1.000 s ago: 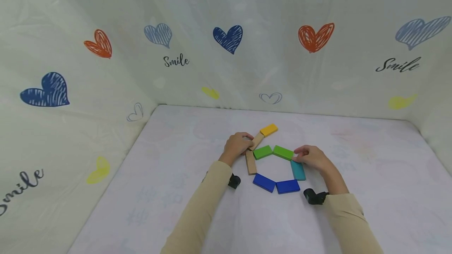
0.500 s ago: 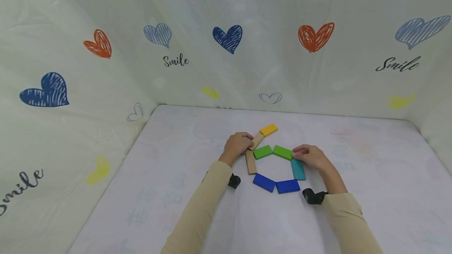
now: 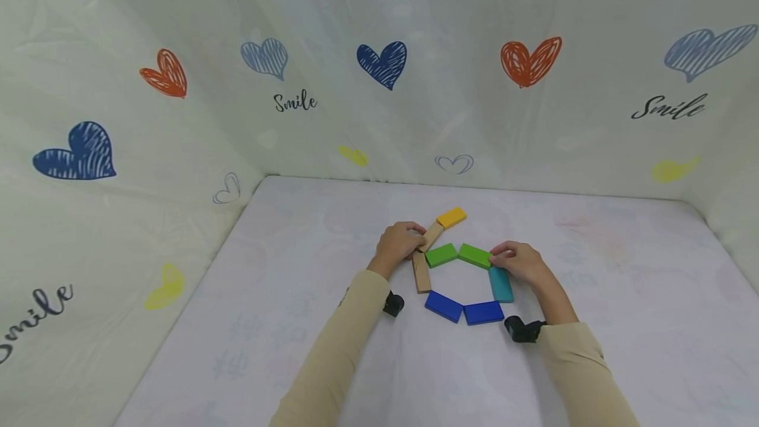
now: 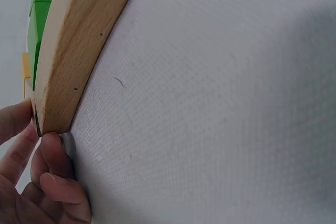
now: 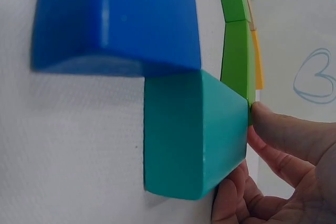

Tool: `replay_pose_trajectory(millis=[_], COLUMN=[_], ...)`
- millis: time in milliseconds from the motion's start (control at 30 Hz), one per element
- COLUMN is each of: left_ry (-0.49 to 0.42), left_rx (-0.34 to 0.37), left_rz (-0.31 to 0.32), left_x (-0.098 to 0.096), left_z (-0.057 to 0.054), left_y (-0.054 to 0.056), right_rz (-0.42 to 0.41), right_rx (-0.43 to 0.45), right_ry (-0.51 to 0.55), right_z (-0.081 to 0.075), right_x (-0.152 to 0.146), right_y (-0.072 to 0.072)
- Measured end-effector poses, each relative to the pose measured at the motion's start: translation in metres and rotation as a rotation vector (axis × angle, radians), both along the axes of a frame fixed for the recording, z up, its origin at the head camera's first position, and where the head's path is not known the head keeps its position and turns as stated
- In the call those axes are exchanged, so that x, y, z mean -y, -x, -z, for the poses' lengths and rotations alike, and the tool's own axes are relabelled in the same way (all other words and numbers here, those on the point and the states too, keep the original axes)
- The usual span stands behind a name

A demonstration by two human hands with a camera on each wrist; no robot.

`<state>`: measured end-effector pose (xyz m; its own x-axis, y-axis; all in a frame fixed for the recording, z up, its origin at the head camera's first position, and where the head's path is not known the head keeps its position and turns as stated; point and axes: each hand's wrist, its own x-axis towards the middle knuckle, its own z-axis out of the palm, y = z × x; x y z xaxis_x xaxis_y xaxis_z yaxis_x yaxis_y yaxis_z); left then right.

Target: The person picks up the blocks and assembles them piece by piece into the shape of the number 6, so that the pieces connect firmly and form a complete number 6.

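Observation:
Several rectangular blocks lie in a ring on the white table. At its left, my left hand (image 3: pixel 398 247) grips the upper plain wooden block (image 3: pixel 433 236); the lower wooden block (image 4: pixel 79 51) touches its fingers in the left wrist view. A yellow block (image 3: pixel 452 218) adjoins the upper one's far end. My right hand (image 3: pixel 520 261) pinches the outer end of the right green block (image 3: pixel 475 256), thumb on its edge, fingers partly hidden behind the teal block (image 5: pixel 210 135). The left green block (image 3: pixel 441 256) sits beside it. Two blue blocks (image 3: pixel 443 306) form the near side.
Printed fabric walls (image 3: pixel 456 117) with hearts and "Smile" lettering rise behind and to the left of the table (image 3: pixel 284 269). Black wrist cameras (image 3: pixel 522 329) sit low beside the blocks.
My right hand has shifted slightly left and away from me along the end of the right green block, showing more of the teal block. My left hand has stayed in place.

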<state>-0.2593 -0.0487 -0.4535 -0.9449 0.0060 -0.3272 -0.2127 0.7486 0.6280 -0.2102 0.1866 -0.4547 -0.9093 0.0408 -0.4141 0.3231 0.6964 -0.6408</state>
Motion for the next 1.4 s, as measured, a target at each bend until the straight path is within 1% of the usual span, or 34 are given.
replay_pose_trajectory(millis=[133, 300, 567, 700, 900, 967, 1100, 1233, 1333, 1400], left_ry=[0.007, 0.008, -0.008, -0.011, -0.065, -0.082, -0.102, -0.098, -0.097, -0.111], left_rx=[0.004, -0.009, 0.013, 0.029, 0.093, 0.098, 0.076, 0.009, -0.053, -0.075], left_rz=[0.001, 0.006, -0.001, 0.006, 0.011, 0.010, 0.017, 0.035, 0.054, 0.058], left_x=[-0.001, -0.001, 0.000, 0.002, 0.008, 0.010, 0.013, 0.017, 0.020, 0.022], left_z=[-0.001, -0.002, -0.003, -0.001, 0.001, 0.001, -0.002, -0.004, -0.003, -0.001], left_y=[0.000, 0.000, -0.001, 0.001, 0.006, 0.006, 0.000, -0.013, -0.024, -0.030], right_rz=[0.001, -0.003, -0.039, -0.049, -0.070, -0.073, -0.066, -0.051, -0.044, -0.042], right_rx=[-0.003, 0.001, 0.002, -0.005, -0.054, -0.073, -0.081, -0.079, -0.080, -0.083], right_ry=[0.008, 0.020, 0.051, 0.058, 0.054, 0.056, 0.071, 0.096, 0.101, 0.097], right_z=[0.000, -0.003, -0.010, -0.009, -0.008, -0.007, -0.004, -0.001, -0.001, 0.000], right_x=[0.000, -0.001, -0.008, -0.011, -0.017, -0.019, -0.023, -0.023, -0.023, -0.022], right_y=[0.000, -0.001, -0.010, -0.015, -0.029, -0.035, -0.044, -0.047, -0.047, -0.047])
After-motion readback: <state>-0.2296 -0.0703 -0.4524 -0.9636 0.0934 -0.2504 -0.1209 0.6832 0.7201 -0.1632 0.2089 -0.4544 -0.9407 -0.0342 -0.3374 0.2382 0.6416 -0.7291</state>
